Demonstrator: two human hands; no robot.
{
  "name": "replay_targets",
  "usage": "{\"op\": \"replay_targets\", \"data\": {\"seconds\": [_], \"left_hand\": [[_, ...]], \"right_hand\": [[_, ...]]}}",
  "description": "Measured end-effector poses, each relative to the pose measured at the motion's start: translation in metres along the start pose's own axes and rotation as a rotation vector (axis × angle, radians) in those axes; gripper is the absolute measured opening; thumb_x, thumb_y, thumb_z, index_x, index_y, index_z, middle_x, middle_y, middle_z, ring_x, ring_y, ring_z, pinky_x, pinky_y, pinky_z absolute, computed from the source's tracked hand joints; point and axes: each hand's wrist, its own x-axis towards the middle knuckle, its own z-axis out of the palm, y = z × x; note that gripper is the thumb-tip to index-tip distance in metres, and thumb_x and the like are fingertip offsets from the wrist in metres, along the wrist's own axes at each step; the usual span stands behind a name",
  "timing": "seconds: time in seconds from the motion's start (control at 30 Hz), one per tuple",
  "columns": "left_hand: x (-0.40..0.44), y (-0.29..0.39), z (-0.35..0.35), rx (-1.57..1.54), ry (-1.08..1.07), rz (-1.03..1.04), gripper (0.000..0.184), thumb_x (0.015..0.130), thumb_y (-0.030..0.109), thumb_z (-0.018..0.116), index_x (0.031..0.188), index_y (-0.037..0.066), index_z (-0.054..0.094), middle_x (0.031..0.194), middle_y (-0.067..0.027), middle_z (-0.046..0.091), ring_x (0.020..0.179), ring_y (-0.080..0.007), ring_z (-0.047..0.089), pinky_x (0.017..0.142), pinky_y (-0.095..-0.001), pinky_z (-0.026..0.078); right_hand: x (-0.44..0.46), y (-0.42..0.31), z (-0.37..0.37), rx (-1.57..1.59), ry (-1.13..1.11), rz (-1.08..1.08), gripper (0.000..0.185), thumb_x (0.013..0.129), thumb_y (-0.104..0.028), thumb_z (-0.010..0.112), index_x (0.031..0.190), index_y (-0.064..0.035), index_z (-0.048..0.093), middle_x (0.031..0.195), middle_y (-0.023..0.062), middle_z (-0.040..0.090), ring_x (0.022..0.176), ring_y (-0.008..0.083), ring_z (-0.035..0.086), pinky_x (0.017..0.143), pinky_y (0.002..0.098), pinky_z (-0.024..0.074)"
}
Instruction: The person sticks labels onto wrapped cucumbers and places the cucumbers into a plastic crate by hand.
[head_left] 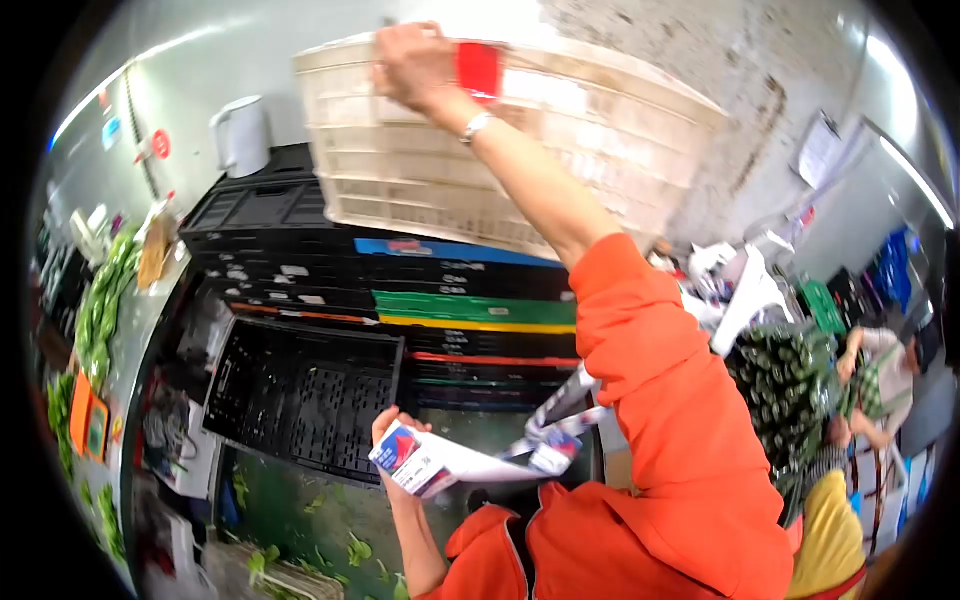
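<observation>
High up in the head view, my right hand [412, 65] is closed over the top rim of a white slatted plastic crate [610, 140]. The crate rests on a stack of folded black crates, and a red patch [480, 70] shows on its side by my wrist. Lower down, my left hand [392, 432] grips a long white strip of printed labels [480, 465]. The strip hangs in front of my body and loops off to the right, with blue and red print on its labels.
Folded black crates [300, 260] stand stacked ahead, with blue and green ones among them. An open black crate [300, 390] sits below. Loose leaves [358, 548] lie on the floor. Green vegetables [108, 300] and an orange scale [88, 422] are at left; another person [880, 370] is at right.
</observation>
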Motion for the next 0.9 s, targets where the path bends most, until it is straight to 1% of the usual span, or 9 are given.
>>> {"op": "replay_targets", "data": {"seconds": [0.07,0.13,0.2,0.33,0.5,0.6,0.77,0.83,0.9], "left_hand": [[0.001,0.007,0.029,0.133,-0.07,-0.032,0.024,0.085,0.007,0.046,0.108,0.002,0.046,0.084,-0.0077,0.052,0.076,-0.0183,0.055,0.074,-0.0328,0.048],[0.011,0.003,0.04,0.287,-0.192,0.015,0.024,0.084,0.006,0.046,0.107,0.001,0.048,0.088,-0.0091,0.053,0.079,-0.0181,0.055,0.075,-0.0303,0.046],[0.023,-0.006,0.055,0.416,-0.239,0.041,0.022,0.081,0.003,0.049,0.103,0.001,0.052,0.091,-0.0082,0.054,0.078,-0.0158,0.054,0.075,-0.0271,0.043],[0.042,-0.019,0.13,0.882,-0.446,0.453,0.023,0.078,0.001,0.049,0.1,0.0,0.054,0.091,-0.0084,0.055,0.079,-0.0188,0.054,0.074,-0.0271,0.042],[0.039,-0.088,0.228,0.947,-0.987,0.585,0.025,0.075,-0.001,0.052,0.099,0.001,0.056,0.09,-0.0125,0.056,0.081,-0.0239,0.056,0.073,-0.0293,0.044],[0.028,-0.132,0.28,0.858,-1.255,0.435,0.032,0.072,0.001,0.056,0.104,0.004,0.055,0.088,-0.0109,0.056,0.081,-0.0231,0.056,0.072,-0.0297,0.044],[-0.01,-0.201,0.329,0.759,-1.69,0.122,0.048,0.068,0.0,0.058,0.115,0.005,0.049,0.095,-0.0109,0.054,0.091,-0.0256,0.053,0.078,-0.0321,0.042],[-0.028,-0.223,0.335,0.81,-1.573,0.597,0.054,0.066,-0.003,0.059,0.118,0.005,0.046,0.106,-0.0141,0.049,0.103,-0.0295,0.047,0.086,-0.0362,0.038],[-0.042,-0.238,0.307,1.005,-1.369,0.357,0.042,0.068,-0.002,0.062,0.108,0.003,0.05,0.109,-0.0162,0.049,0.101,-0.0288,0.046,0.087,-0.0369,0.037]], "right_hand": [[-0.02,-0.004,-0.047,0.051,0.115,-0.144,0.038,0.071,-0.024,0.061,0.103,-0.0062,0.05,0.11,0.0146,0.048,0.105,0.0257,0.046,0.094,0.0467,0.0302],[-0.067,-0.016,-0.122,0.275,0.109,-0.002,0.045,0.071,-0.023,0.062,0.11,-0.0044,0.048,0.12,0.0177,0.042,0.113,0.0274,0.04,0.097,0.0475,0.0276],[-0.142,-0.034,-0.19,0.782,-0.199,0.129,0.055,0.07,-0.021,0.068,0.116,-0.0026,0.045,0.117,0.0171,0.047,0.105,0.0312,0.048,0.092,0.0415,0.0361],[-0.298,-0.067,-0.254,1.51,-0.892,1.136,0.054,0.076,-0.019,0.066,0.12,-0.0006,0.04,0.109,0.0084,0.05,0.103,0.015,0.048,0.088,0.0314,0.0406],[-0.352,-0.05,-0.321,1.73,-0.399,1.413,0.034,0.075,-0.011,0.065,0.104,0.0009,0.051,0.1,0.0054,0.055,0.094,0.0129,0.052,0.082,0.0283,0.0421],[-0.375,-0.014,-0.347,1.276,0.077,1.448,0.044,0.072,-0.008,0.066,0.11,-0.0055,0.047,0.106,0.0043,0.05,0.095,0.0116,0.05,0.08,0.0274,0.0419],[-0.393,0.037,-0.419,1.343,0.2,1.666,0.032,0.08,-0.013,0.062,0.109,-0.0022,0.052,0.096,0.0021,0.058,0.086,0.0093,0.054,0.078,0.0255,0.0439],[-0.406,0.047,-0.449,1.259,0.324,1.823,0.025,0.08,-0.012,0.062,0.102,-0.0025,0.056,0.091,0.0035,0.061,0.079,0.0097,0.057,0.07,0.0257,0.0471],[-0.429,0.056,-0.475,1.08,0.302,1.81,0.023,0.081,-0.012,0.062,0.1,-0.0018,0.057,0.09,0.0042,0.062,0.078,0.0104,0.058,0.07,0.0249,0.0473]]}}
